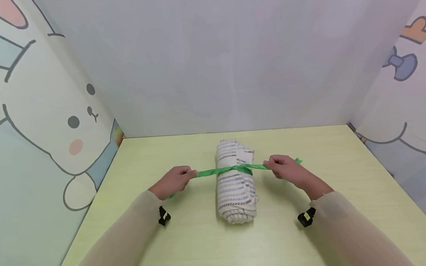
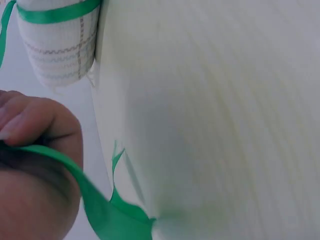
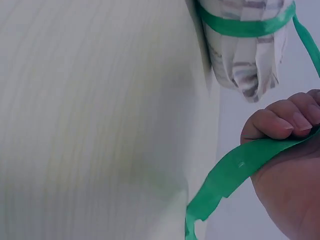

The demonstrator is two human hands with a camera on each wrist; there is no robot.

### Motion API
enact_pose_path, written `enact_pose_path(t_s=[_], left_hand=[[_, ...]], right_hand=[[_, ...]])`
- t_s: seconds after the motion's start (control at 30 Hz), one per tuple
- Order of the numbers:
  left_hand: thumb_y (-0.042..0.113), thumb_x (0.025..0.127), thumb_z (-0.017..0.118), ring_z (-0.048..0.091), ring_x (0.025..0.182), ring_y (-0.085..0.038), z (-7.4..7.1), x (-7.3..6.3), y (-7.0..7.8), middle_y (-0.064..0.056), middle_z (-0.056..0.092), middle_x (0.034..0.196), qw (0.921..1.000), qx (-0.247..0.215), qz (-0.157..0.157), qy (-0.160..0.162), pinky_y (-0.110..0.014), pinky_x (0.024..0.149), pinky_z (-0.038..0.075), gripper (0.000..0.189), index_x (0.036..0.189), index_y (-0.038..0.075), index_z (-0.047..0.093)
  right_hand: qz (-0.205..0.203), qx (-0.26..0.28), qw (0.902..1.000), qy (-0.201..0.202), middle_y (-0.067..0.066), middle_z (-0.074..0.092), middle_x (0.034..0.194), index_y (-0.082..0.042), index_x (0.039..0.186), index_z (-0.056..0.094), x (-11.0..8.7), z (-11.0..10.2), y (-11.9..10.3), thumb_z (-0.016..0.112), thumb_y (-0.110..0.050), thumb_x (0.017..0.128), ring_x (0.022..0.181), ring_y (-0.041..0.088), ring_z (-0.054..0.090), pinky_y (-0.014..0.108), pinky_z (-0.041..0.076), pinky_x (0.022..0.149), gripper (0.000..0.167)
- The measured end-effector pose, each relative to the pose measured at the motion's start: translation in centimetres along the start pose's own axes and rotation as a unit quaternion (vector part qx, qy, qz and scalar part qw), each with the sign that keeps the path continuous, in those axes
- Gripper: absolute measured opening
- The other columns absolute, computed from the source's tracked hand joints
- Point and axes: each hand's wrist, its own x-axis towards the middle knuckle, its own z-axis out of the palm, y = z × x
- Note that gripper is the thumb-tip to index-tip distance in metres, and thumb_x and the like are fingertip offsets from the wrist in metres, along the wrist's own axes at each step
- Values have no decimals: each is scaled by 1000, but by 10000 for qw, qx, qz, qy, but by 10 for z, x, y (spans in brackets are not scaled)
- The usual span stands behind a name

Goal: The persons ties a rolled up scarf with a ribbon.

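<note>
A rolled, striped cloth towel [image 1: 234, 195] lies lengthwise on the table, with a green ribbon [image 1: 207, 172] wrapped round its middle and crossed on top. My left hand [image 1: 175, 181] grips one end of the ribbon to the left of the roll. On the other side, my right hand [image 1: 286, 170] holds the opposite end. Both stretches between the hands and the roll look taut. Loose tails of ribbon hang past each fist, as the left wrist view shows with the green tail [image 2: 120, 220] and the right wrist view with its frayed tail [image 3: 225, 172].
The pale yellow table [image 1: 191, 250] is backed by a plain light wall [image 1: 208, 59]. Side panels with cartoon animals [image 1: 40, 104] flank it. A small black device [image 1: 164, 216] is fixed at the left wrist, and another black device [image 1: 306, 217] at the right wrist.
</note>
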Motion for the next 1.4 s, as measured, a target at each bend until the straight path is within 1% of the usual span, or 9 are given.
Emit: enact_pose_path(t_s=[0.17, 0.3, 0.53, 0.7, 0.83, 0.97, 1.13, 1.23, 1.4], left_hand=[[52, 103, 59, 26, 54, -18, -16, -10, -4, 1, 33, 58, 9999, 43, -97, 65, -30, 52, 26, 49, 83, 8, 49], [52, 102, 60, 27, 55, -18, -29, -19, -8, 1, 34, 59, 9997, 188, -78, 112, -32, 56, 29, 50, 81, 9, 46], [47, 104, 60, 24, 57, -17, -51, -35, -14, 2, 28, 62, 9994, 351, -11, 24, -33, 58, 28, 50, 79, 9, 38], [46, 102, 64, 27, 57, -17, -64, -43, -16, 2, 30, 63, 9984, 538, -89, 138, -33, 58, 29, 49, 79, 9, 41], [46, 101, 65, 28, 57, -17, -74, -50, -17, 2, 32, 64, 9971, 707, -167, 215, -33, 58, 31, 48, 80, 10, 43], [47, 101, 64, 31, 59, -18, -83, -55, -20, 0, 34, 67, 9941, 993, -185, 408, -34, 59, 33, 48, 79, 10, 44], [51, 101, 63, 36, 65, -20, -91, -57, -25, -1, 37, 69, 9879, 1396, -158, 662, -34, 62, 35, 49, 79, 10, 46], [54, 101, 61, 37, 67, -20, -94, -58, -28, -1, 38, 70, 9841, 1627, -174, 685, -35, 63, 36, 51, 79, 10, 46], [57, 101, 58, 36, 63, -20, -98, -63, -27, -1, 37, 68, 9787, 1873, -278, 787, -35, 61, 36, 53, 80, 11, 44]], right_hand=[[76, -254, 9996, 94, 2, 34, 62, -4, 80, 44, -6, -12, 2, 57, -38, 107, 60, 19, 32, 33, 33, 60, 45], [90, -482, 9987, 147, 3, 37, 63, -3, 79, 45, -12, -22, 2, 58, -36, 107, 61, 19, 34, 33, 34, 60, 45], [54, -815, 9963, 270, 3, 37, 64, -5, 77, 44, -23, -41, 1, 59, -39, 106, 56, 17, 33, 35, 35, 55, 47], [-73, -1050, 9939, 320, 0, 34, 64, -7, 75, 43, -29, -54, 2, 59, -40, 106, 60, 18, 35, 36, 37, 59, 48], [11, -1239, 9914, 414, -1, 31, 65, -9, 74, 43, -35, -61, 2, 60, -41, 105, 61, 18, 34, 36, 36, 58, 49], [81, -1475, 9874, 562, 1, 32, 66, -8, 76, 44, -37, -66, 2, 60, -42, 105, 60, 18, 33, 36, 34, 57, 48], [122, -1712, 9822, 758, 2, 33, 67, -7, 80, 44, -39, -71, 1, 58, -43, 106, 58, 19, 33, 36, 33, 57, 47], [154, -1801, 9807, 745, 2, 34, 68, -8, 82, 44, -42, -75, 2, 57, -41, 107, 59, 19, 34, 36, 33, 57, 44], [140, -1928, 9786, 704, 1, 33, 67, -9, 80, 42, -47, -82, 3, 57, -40, 107, 61, 17, 33, 35, 33, 57, 44]])
